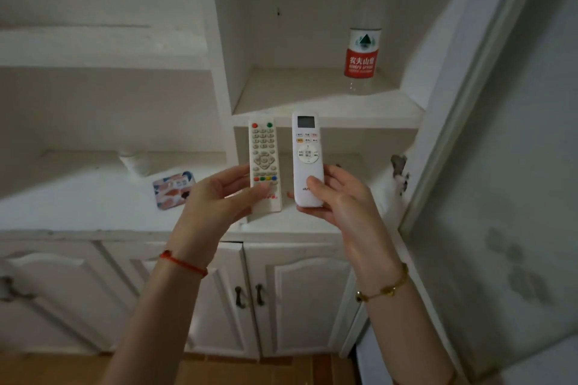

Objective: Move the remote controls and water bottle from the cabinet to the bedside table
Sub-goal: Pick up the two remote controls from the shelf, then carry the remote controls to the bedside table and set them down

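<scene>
My left hand (215, 197) grips a white TV remote (263, 153) with coloured buttons, held upright in front of the white cabinet (328, 117). Beside it, my right hand (341, 197) holds a white air-conditioner remote (307, 150) with a small screen, thumb on its lower face. The two remotes stand side by side, a small gap apart. A clear water bottle (364, 40) with a red cap and red label stands upright on the upper cabinet shelf, at its right, above both hands.
A colourful card (174, 189) and a small white cup-like object (136, 162) lie on the cabinet counter at left. Lower cabinet doors with dark handles (250, 295) are shut. An open white cabinet door (469, 103) stands at the right. Orange floor shows below.
</scene>
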Available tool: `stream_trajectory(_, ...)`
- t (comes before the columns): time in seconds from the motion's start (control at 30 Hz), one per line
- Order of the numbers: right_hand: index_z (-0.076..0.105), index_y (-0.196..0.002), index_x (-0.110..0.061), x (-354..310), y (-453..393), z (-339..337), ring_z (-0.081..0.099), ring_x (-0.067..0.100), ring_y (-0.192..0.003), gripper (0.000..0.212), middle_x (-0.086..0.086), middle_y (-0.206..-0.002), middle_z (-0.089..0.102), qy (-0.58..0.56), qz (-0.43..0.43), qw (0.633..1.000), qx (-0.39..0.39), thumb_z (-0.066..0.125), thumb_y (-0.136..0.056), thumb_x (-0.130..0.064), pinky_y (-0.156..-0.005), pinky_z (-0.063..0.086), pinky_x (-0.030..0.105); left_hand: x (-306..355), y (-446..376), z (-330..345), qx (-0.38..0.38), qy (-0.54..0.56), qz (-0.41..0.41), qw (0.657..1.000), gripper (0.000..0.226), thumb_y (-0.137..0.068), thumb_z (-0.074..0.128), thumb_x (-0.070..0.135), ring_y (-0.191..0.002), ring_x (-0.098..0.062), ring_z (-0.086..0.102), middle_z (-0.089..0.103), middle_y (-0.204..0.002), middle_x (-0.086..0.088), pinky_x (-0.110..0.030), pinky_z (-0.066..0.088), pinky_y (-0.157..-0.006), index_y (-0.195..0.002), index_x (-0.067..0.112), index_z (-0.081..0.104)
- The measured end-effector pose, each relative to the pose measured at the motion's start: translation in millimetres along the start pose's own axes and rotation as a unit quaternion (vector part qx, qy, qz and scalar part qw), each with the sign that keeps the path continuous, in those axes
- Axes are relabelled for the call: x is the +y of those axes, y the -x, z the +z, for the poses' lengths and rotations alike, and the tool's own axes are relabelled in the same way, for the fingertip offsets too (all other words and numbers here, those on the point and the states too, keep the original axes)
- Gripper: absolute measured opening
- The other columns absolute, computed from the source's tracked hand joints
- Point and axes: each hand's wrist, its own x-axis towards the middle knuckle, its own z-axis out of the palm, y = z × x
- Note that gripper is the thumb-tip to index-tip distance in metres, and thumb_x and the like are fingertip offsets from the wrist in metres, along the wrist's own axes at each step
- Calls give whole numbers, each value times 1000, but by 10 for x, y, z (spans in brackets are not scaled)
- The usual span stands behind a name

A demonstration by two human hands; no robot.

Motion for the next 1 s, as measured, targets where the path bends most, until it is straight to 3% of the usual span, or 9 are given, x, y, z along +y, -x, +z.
stream_trajectory(0.07, 64, -103, -25, 110, 106, 22, 76, 22, -91, 23, -1, -101, 77, 3, 15, 1000, -5, 61, -93, -4, -73, 62, 32, -82, 148, -94, 13, 2, -12, 1000, 39, -82, 68, 6, -102, -22, 71, 75, -109, -6, -33, 57, -87, -121, 13, 65)
stream_trajectory(0.2, 62, -119, -15, 304, 279, 91, 74, 25, -99, 29, 3, -111, 74, 14, 46, 999, -15, 62, -92, -5, -83, 61, 35, -238, 417, -293, 47, 12, -30, 998, 37, -82, 67, 3, -97, -19, 72, 75, -106, -6, -27, 59, -80, -118, 13, 66)
stream_trajectory(0.4, 60, -123, -9, 532, 461, 303, 76, 22, -89, 30, 5, -107, 75, -3, 86, 995, -55, 60, -93, -2, -71, 61, 26, -372, 725, -634, 80, 6, -44, 996, 44, -76, 72, 11, -100, -20, 72, 75, -107, -5, -32, 58, -84, -120, 14, 66)
stream_trajectory(0.6, 61, -112, -17, 701, 551, 593, 76, 22, -87, 24, 5, -107, 75, -6, 122, 988, -96, 60, -93, -2, -75, 62, 29, -457, 989, -904, 122, 12, -56, 991, 52, -68, 73, 17, -99, -22, 72, 74, -108, -9, -30, 59, -80, -120, 12, 66)
stream_trajectory(0.8, 59, -116, -14, 846, 571, 874, 77, 23, -86, 28, 6, -112, 73, -6, 161, 976, -146, 61, -92, 0, -69, 62, 27, -500, 1290, -1133, 166, 17, -73, 983, 50, -72, 72, 14, -103, -23, 71, 74, -111, -6, -36, 57, -89, -122, 14, 64)
stream_trajectory(1.0, 62, -113, -16, 1014, 601, 1082, 76, 25, -90, 26, 6, -110, 74, 18, 181, 963, -201, 61, -92, -1, -71, 61, 27, -559, 1625, -1278, 230, 37, -76, 970, 51, -71, 72, 15, -102, -24, 71, 74, -111, -8, -29, 59, -82, -121, 13, 65)
